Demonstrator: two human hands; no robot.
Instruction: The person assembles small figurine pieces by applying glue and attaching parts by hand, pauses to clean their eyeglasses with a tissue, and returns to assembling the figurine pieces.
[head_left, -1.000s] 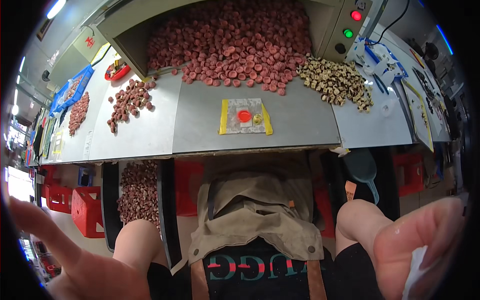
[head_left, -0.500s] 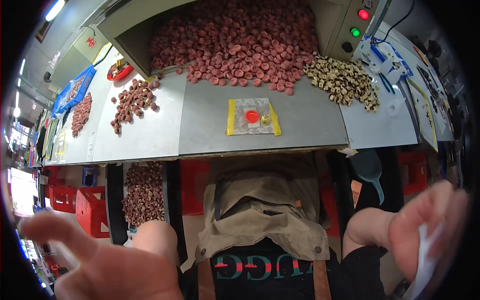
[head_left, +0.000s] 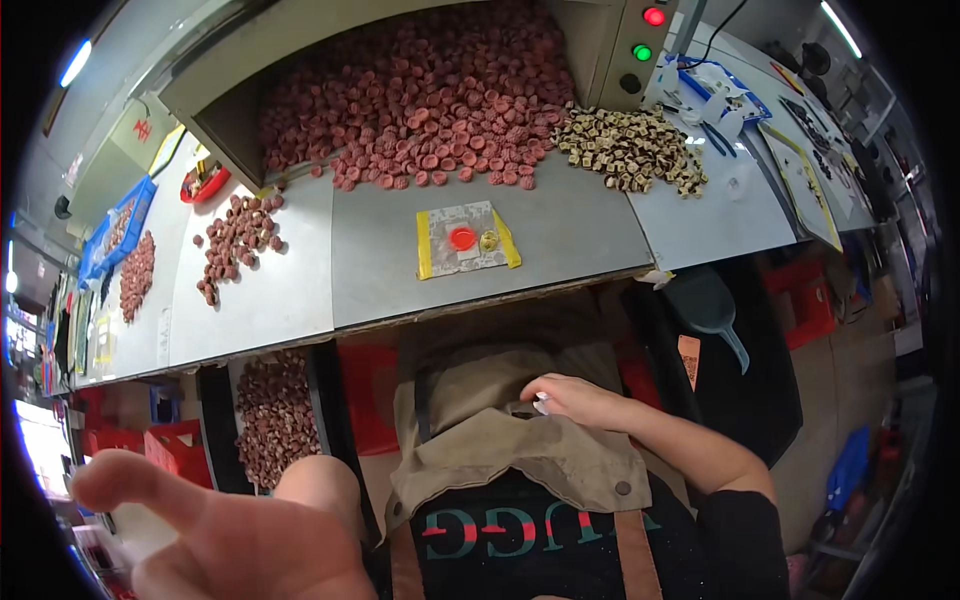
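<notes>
At the lower left my left hand [head_left: 250, 545] is raised palm up with its fingers spread, empty and close to the camera. My right hand [head_left: 583, 402] rests against the brown apron [head_left: 475, 465] at my waist, fingers curled around a crumpled white tissue-like piece [head_left: 542, 403], of which only a bit shows. Ahead on the grey table [head_left: 370, 270] lies a small plate edged with yellow tape [head_left: 468, 213], bearing a red round spot [head_left: 462, 238] and a brass-coloured piece [head_left: 488, 241].
Dusky-red cup-shaped pieces [head_left: 430, 120] spill from a box-like housing with lit buttons [head_left: 642, 53]. Beside them lie cream-and-brown small pieces [head_left: 630, 150]. Assembled round pieces [head_left: 240, 240] are heaped at left; more fill a drawer [head_left: 277, 420]. A grey dustpan [head_left: 705, 305] lies at right.
My right hand has come from the far right, with the white piece, in to the apron. My left hand stays spread, slightly lower. The whole view has tilted and shifted.
</notes>
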